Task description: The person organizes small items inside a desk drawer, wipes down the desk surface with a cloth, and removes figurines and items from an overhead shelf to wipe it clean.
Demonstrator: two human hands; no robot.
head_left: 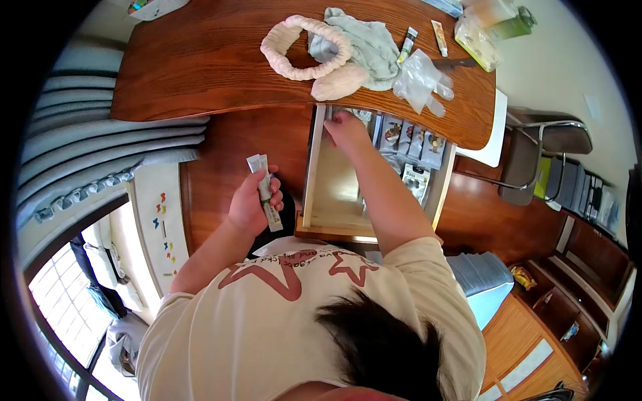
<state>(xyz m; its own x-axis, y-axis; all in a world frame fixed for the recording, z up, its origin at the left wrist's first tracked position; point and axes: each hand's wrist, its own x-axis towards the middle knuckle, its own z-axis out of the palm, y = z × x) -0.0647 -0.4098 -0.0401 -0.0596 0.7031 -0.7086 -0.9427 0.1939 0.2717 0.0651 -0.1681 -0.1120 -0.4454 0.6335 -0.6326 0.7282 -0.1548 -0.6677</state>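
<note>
Left hand (251, 207) at 9 o'clock of the open drawer (314, 174), fingers wrapped around a white-green tube (265, 192), held upright and clear of the desk (200, 60). Right hand (346, 128) inside the drawer's far end, at 12 o'clock; fingers curled, whether they hold anything cannot be told. Packets (411, 140) at 3 o'clock of that hand. Headband (304, 47) and towel (368, 43) on the desktop.

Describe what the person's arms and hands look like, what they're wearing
Both arms are bare from the short sleeves of a cream T-shirt printed with red star outlines and red lettering. The left hand and right hand wear no gloves; no watch or rings show.
</note>
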